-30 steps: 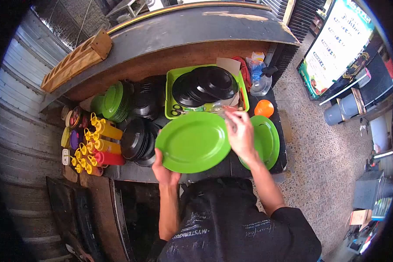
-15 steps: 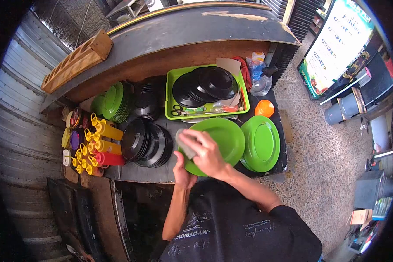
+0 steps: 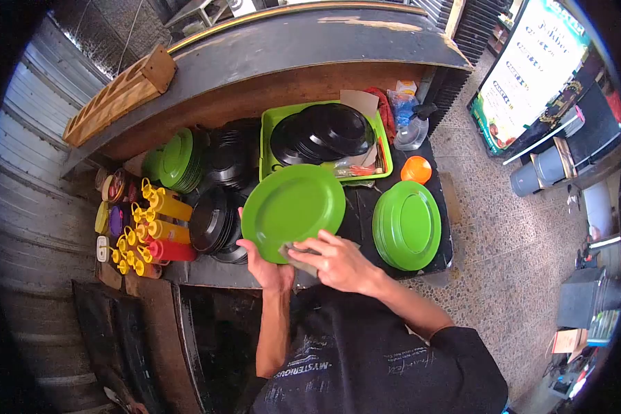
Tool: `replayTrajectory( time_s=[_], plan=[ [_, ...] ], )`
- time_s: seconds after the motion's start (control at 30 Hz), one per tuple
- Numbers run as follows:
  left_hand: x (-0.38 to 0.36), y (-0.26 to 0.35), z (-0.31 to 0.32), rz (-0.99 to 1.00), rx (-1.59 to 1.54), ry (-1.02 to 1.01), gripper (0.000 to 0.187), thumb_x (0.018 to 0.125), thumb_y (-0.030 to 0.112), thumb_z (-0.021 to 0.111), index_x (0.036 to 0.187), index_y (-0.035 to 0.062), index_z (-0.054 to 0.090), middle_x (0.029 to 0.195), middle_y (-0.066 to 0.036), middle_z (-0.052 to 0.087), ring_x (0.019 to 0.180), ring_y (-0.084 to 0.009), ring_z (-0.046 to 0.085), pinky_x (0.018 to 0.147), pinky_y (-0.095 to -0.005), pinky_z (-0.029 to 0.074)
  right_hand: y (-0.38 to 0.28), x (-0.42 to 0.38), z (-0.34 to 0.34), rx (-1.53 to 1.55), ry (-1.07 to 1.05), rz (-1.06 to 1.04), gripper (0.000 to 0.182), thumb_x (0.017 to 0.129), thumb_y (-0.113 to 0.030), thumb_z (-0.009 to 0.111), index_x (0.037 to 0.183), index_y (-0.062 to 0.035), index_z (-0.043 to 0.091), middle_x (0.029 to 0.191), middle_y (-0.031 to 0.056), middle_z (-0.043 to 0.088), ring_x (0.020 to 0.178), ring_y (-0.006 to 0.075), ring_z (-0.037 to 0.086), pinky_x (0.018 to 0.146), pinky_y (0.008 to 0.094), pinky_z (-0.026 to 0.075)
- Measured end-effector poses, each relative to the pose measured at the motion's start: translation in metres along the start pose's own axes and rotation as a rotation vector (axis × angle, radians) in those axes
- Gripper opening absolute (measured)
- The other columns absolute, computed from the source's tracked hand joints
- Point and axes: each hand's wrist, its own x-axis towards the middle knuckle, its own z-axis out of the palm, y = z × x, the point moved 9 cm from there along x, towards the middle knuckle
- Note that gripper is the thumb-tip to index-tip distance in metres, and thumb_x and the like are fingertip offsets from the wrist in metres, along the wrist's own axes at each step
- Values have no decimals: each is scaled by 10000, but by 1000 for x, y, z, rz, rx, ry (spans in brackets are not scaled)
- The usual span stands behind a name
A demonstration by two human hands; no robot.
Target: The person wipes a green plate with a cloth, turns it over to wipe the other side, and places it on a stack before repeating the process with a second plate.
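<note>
A green oval plate (image 3: pixel 293 207) is held tilted above the counter, its face toward me. My left hand (image 3: pixel 268 265) grips its lower left edge, thumb in front and the other fingers mostly hidden behind. At the plate's lower rim, my right hand (image 3: pixel 341 263) presses a greyish cloth (image 3: pixel 302 261) against the edge. To the right stands a stack of green oval plates (image 3: pixel 407 226). Stacks of black plates (image 3: pixel 214 219) sit on the left, partly behind the held plate.
A green tray (image 3: pixel 263 131) at the back holds black plates (image 3: pixel 334 130), scissors and small items. Beside it are an orange cup (image 3: pixel 416 170) and a spray bottle (image 3: pixel 412 131). Yellow and red squeeze bottles (image 3: pixel 169 231) crowd the left, near more green plates (image 3: pixel 178 160). A raised ledge (image 3: pixel 269 45) runs behind.
The held plate has moved left and up and turned more toward me. My right hand with the cloth has gone from the plate's left side to its lower rim.
</note>
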Motion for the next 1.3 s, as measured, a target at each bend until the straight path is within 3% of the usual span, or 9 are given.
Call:
replayTrajectory(
  time_s=[0.17, 0.27, 0.4, 0.5, 0.57, 0.73, 1.03, 1.17, 1.3],
  plan=[
    [1, 9, -3, 55, 10, 6, 783, 1076, 641, 361, 1705, 224, 157, 1714, -66, 294, 1547, -308, 335, 1267, -515, 292, 44, -8, -14, -58, 94, -10, 451, 770, 13, 659, 1190, -94, 783, 1170, 17, 714, 1027, 264, 643, 864, 365, 615],
    [-4, 11, 1, 38, 32, 17, 790, 1073, 648, 363, 1705, 218, 161, 1716, -64, 290, 1554, -308, 324, 1272, -515, 284, 84, -12, -29, -230, 177, 123, 489, 745, 36, 670, 1203, -97, 779, 1194, 22, 696, 1006, 267, 618, 834, 387, 596],
    [-12, -4, 3, -36, 71, 21, 802, 1074, 652, 350, 1707, 201, 149, 1719, -71, 286, 1557, -311, 323, 1273, -513, 281, 106, -12, -43, -316, 304, 294, 489, 739, 30, 699, 1216, -57, 766, 1206, 68, 683, 1035, 297, 626, 884, 422, 573],
    [-21, -21, 15, -83, 108, -48, 819, 1072, 660, 338, 1710, 196, 120, 1723, -77, 278, 1555, -304, 326, 1273, -502, 276, 112, -9, -35, -161, 386, 525, 471, 767, 17, 716, 1237, 12, 742, 1132, 169, 691, 1019, 349, 674, 920, 436, 564],
    [-26, -28, 21, -107, 126, -84, 841, 1063, 677, 336, 1713, 200, 95, 1725, -82, 274, 1555, -294, 326, 1273, -491, 275, 101, -2, -21, -25, 402, 528, 473, 772, 42, 700, 1243, 20, 738, 1124, 180, 702, 1049, 350, 682, 939, 426, 563],
    [-25, -27, 16, -90, 179, -63, 848, 1056, 688, 348, 1713, 208, 109, 1713, -84, 298, 1545, -289, 342, 1270, -467, 277, 53, 16, -14, 94, 444, 220, 548, 720, 112, 650, 1247, -7, 746, 1242, 154, 723, 1090, 335, 685, 969, 430, 562],
    [-13, -11, 8, -27, 91, -35, 794, 1083, 643, 340, 1708, 196, 141, 1677, -93, 355, 1512, -296, 392, 1252, -473, 316, 25, 5, 13, 407, 80, 46, 558, 715, 128, 627, 1213, -68, 781, 1195, 103, 741, 1119, 310, 672, 1012, 421, 538],
    [-12, -6, 4, -26, 94, 14, 778, 1091, 630, 321, 1707, 187, 147, 1689, -81, 340, 1524, -291, 375, 1255, -483, 309, 53, -5, 1, 167, 42, 82, 432, 762, 68, 676, 1144, -92, 799, 1183, 64, 742, 1104, 293, 675, 968, 413, 570],
    [-12, -4, 6, -19, 80, 9, 780, 1091, 631, 314, 1706, 178, 151, 1704, -76, 316, 1542, -293, 349, 1266, -485, 291, 77, -10, -27, -127, 202, 135, 363, 807, 11, 707, 1134, -114, 803, 1188, 52, 728, 1018, 311, 658, 915, 394, 584]
  ],
)
